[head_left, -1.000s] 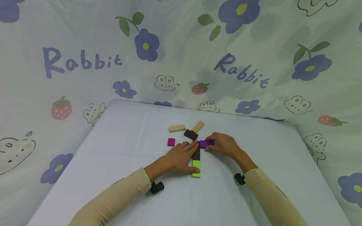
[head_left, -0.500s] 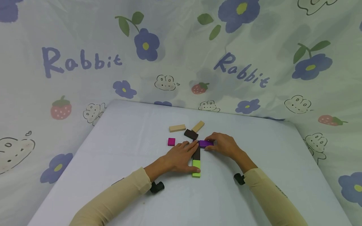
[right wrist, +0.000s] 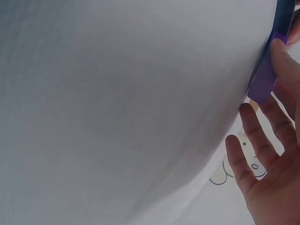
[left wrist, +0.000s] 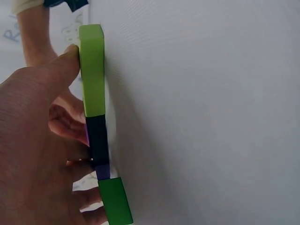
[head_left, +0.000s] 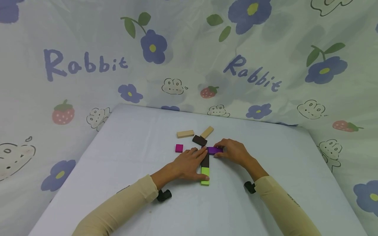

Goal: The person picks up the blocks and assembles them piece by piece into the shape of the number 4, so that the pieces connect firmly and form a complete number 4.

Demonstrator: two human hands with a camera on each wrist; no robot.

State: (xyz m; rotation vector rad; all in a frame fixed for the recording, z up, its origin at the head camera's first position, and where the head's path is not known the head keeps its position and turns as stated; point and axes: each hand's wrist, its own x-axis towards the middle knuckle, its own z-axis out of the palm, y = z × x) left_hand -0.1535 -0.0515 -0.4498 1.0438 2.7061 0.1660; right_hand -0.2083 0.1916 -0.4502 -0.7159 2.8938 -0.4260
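My left hand (head_left: 189,164) lies over a row of blocks with its fingers extended. Its thumb touches the lime-green block (head_left: 205,181), and its fingertips rest at the far end of the dark brown block (head_left: 205,161). A darker green block (left wrist: 116,201) shows by those fingers in the left wrist view; in the head view the hand hides it. From the right, my right hand (head_left: 236,151) pinches a purple block (head_left: 213,150) between thumb and fingers. The purple block's inner end meets the dark block's side, right by the left fingertips.
Beyond the hands lie another dark brown block (head_left: 199,140) and two pale wooden blocks, one on the left (head_left: 185,134) and one slanted (head_left: 207,132). A magenta block (head_left: 179,148) sits left of the row. A printed curtain (head_left: 189,59) hangs behind the white table (head_left: 133,137).
The purple block has shifted slightly left in my right hand, up against the dark block. The left hand and the other blocks stay where they were.
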